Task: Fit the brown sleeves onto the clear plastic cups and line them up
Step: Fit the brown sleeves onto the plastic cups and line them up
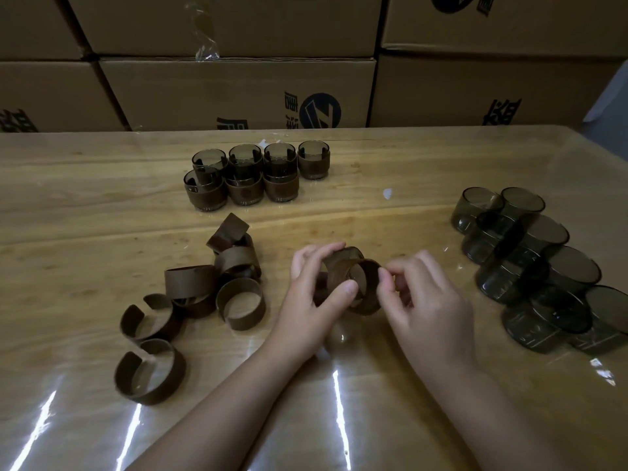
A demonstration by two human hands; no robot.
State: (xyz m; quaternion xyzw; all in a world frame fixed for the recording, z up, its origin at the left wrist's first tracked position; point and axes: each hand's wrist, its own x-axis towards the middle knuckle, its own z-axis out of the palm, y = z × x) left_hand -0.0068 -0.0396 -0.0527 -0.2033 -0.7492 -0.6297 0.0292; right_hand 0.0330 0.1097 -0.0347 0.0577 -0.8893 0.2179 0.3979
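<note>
Left hand (314, 283) gripping a clear cup (341, 258) tipped on its side above the worktop (85, 205), mouth toward the right, right hand (421, 300) pinching the brown sleeve (368, 287) around it, loose sleeves (204, 294) left, bare cups (537, 263) right, sleeved cups (255, 175) lined up behind.

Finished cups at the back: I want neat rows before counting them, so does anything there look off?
Mostly tidy. The finished cups stand upright in two rows, but the front row holds three and the back four, so the rightmost cup has no partner. The front-left cup sits slightly out of line.
</note>
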